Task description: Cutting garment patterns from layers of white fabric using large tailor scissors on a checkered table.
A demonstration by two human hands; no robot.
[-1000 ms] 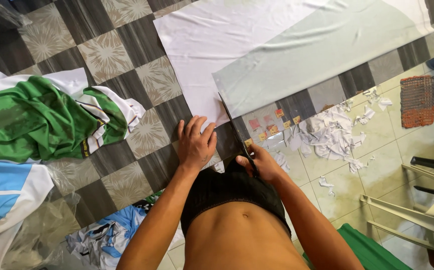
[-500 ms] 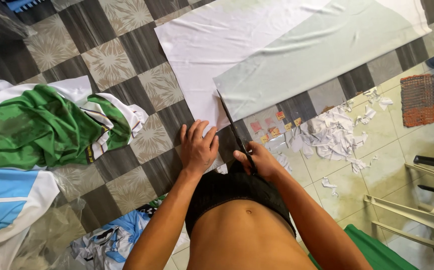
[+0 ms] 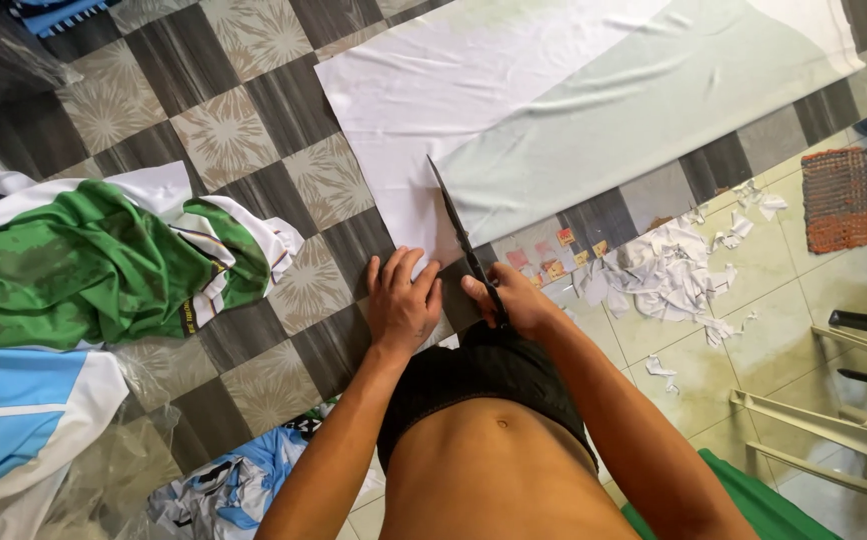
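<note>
With the left hand (image 3: 403, 305) spread flat on the near edge of the white fabric sheet (image 3: 473, 90) on the tiled floor, just beside the long dark scissors (image 3: 463, 240) gripped by the right hand (image 3: 513, 300), the blades could nick those fingers or wander off line if the cloth slips.

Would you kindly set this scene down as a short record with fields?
Setting: checkered tile floor, seen from above
Left hand: flat on the near edge of the white fabric
Right hand: holds black scissors, blades open, pointing away along the fabric
Left of the person: green and white garment
Right of the person: white scraps; small woven mat
</note>
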